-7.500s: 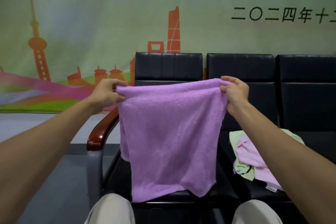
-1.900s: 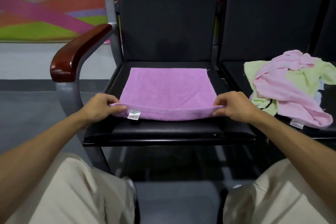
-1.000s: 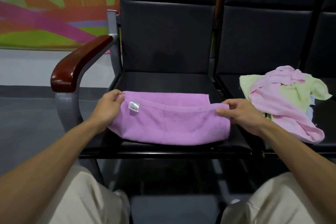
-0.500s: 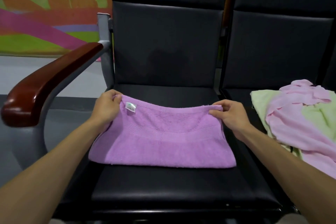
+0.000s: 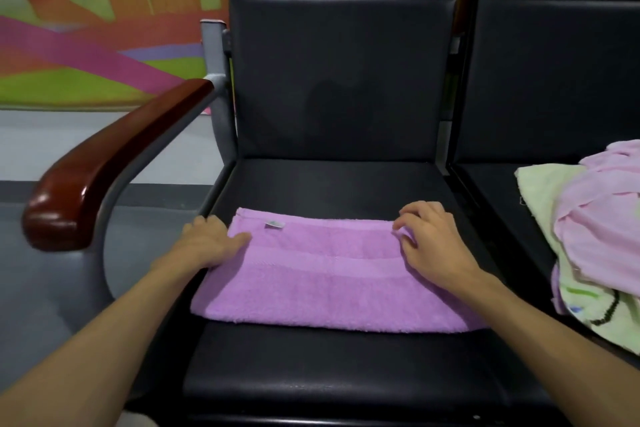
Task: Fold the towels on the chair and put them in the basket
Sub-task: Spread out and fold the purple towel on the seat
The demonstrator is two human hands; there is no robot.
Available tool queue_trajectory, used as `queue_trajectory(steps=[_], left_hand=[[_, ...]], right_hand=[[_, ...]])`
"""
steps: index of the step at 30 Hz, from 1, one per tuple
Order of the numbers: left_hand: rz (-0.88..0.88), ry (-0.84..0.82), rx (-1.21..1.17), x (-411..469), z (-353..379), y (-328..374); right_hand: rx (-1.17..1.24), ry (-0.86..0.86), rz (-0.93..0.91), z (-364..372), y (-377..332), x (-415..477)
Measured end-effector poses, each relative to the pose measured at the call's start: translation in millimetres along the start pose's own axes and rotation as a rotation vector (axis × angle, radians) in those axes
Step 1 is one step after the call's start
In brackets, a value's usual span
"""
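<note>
A purple towel point(image 5: 332, 277), folded into a long band with a small white tag near its far left corner, lies flat across the black chair seat point(image 5: 329, 371). My left hand point(image 5: 207, 243) is at the towel's far left corner, thumb on top and fingers curled at the edge. At the far right corner my right hand point(image 5: 429, 239) has its fingers curled down onto the fabric; its thumb is hidden. A heap of unfolded towels, pink point(image 5: 602, 218) over pale green point(image 5: 543, 191), sits on the seat to the right. No basket is in view.
A wooden armrest point(image 5: 110, 163) on a grey metal frame stands left of the seat. Black backrests rise behind both seats. Grey floor and a coloured wall banner point(image 5: 86, 45) lie to the left.
Both hands have carried the towel's near edge over to the far edge and lowered it, so the towel now lies flat, folded in half. The view has moved closer and lower.
</note>
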State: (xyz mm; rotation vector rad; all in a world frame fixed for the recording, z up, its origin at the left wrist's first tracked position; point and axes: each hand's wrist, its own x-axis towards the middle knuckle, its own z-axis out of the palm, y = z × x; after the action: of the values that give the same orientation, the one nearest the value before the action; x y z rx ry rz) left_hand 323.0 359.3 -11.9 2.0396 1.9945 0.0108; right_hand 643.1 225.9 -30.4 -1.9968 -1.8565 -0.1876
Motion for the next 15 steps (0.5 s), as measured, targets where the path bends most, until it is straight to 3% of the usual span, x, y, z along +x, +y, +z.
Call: queue_trajectory(steps=[3,7,15], left_hand=[[0.037,-0.131,0.149,-17,-5,7],[0.025,-0.145,-0.065,-34,-12,10],[-0.029,-0.283,-1.059,-75,-34,21]], right_hand=[[-0.001,-0.103,-0.117,-2,-11,0],[0.058,-0.263,-0.163,-3,-21,-4],[0.26,-0.321,-0.066,-17,-22,-18]])
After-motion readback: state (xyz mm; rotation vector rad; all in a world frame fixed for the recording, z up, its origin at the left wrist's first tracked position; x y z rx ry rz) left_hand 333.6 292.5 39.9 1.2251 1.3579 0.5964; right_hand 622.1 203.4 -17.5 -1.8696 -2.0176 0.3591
